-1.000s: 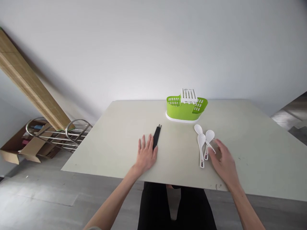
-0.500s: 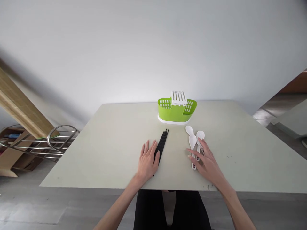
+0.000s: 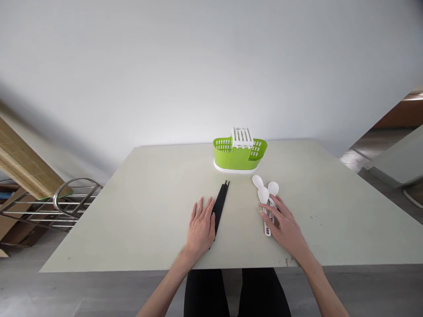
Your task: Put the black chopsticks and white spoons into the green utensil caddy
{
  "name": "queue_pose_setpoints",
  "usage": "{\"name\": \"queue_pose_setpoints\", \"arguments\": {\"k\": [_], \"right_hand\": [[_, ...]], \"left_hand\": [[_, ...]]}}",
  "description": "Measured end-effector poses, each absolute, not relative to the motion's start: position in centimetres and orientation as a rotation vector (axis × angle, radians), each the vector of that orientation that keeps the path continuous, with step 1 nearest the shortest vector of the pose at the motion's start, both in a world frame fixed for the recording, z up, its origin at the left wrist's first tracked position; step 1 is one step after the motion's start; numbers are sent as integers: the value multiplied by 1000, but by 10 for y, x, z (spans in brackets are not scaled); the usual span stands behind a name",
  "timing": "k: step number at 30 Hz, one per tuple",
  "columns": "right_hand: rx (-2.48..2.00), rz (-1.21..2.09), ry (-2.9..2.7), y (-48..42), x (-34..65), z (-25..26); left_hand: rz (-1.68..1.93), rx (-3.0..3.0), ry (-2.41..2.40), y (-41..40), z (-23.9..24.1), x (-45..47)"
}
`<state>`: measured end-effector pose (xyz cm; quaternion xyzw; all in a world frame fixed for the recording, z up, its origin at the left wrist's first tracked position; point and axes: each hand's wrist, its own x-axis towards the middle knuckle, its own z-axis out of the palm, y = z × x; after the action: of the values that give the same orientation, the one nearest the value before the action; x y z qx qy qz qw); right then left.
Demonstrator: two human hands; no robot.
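My left hand point(image 3: 201, 226) lies flat and open on the pale table point(image 3: 148, 220), its fingers touching the left side of a bundle of black chopsticks point(image 3: 221, 201). My right hand point(image 3: 284, 224) rests open with spread fingers over the handles of three white spoons point(image 3: 264, 196), whose bowls point away from me. A green cutlery holder point(image 3: 238, 154) with a white slotted insert and white base stands at the far middle of the table, beyond both hands.
A metal rack point(image 3: 66, 202) and a tilted wooden board point(image 3: 23, 165) stand on the floor to the left. A plain white wall runs behind the table. Another table's corner point(image 3: 399, 160) shows at the right edge.
My right hand has moved left onto the spoon handles. My left hand has stayed by the chopsticks. The view has shifted, so more of the chopsticks shows.
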<state>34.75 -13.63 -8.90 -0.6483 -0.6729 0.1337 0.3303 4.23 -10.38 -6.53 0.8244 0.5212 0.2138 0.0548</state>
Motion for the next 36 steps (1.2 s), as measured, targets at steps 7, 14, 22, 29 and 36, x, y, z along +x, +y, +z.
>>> {"name": "queue_pose_setpoints", "arguments": {"k": [7, 14, 22, 29, 36], "right_hand": [[-1724, 408, -1658, -136, 348, -88], [-1763, 418, -1604, -136, 348, -84], [-1769, 367, -1572, -135, 353, -87], [-1802, 313, -1562, -138, 373, -89], [-1822, 291, -1547, -143, 389, -91]], "left_hand": [[645, 2494, 1580, -103, -66, 41], [662, 2485, 1568, -103, -66, 41], [718, 2487, 1586, -101, -73, 39], [775, 2487, 1582, -99, -78, 37], [817, 2441, 1559, -98, -77, 34]]}}
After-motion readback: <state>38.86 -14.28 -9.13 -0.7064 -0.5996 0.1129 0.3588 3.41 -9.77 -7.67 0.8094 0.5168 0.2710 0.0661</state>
